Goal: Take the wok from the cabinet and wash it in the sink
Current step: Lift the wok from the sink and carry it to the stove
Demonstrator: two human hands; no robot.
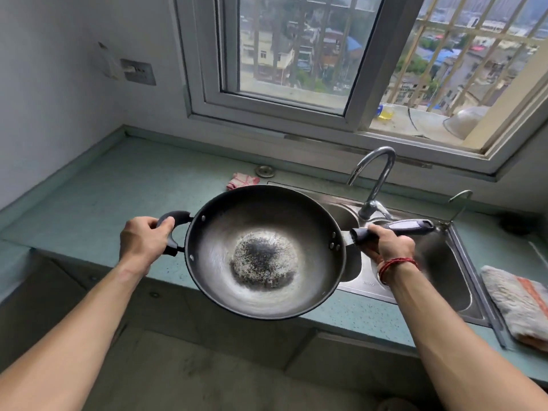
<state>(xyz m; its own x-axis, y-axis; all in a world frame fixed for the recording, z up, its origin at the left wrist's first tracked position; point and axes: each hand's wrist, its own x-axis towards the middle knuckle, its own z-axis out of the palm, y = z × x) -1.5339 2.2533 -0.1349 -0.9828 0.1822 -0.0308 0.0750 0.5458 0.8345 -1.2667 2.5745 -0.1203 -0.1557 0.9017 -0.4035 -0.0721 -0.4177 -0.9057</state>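
Observation:
A dark round wok [264, 229] with a worn, speckled patch at its bottom hangs in the air over the counter's front edge, its right side above the sink [444, 271]. My left hand [143, 240] grips the small black loop handle on its left. My right hand [388, 243], with a red cord on the wrist, grips the long dark handle that points right over the basin. The steel double sink lies to the right, partly hidden by the wok. A curved faucet [375, 179] rises behind it.
A green counter [112, 197] runs left and along the window wall. A pink cloth [241, 180] and a round metal plug [265, 171] lie behind the wok. A folded towel [516, 304] rests right of the sink. Cabinet fronts [207, 315] sit below the counter.

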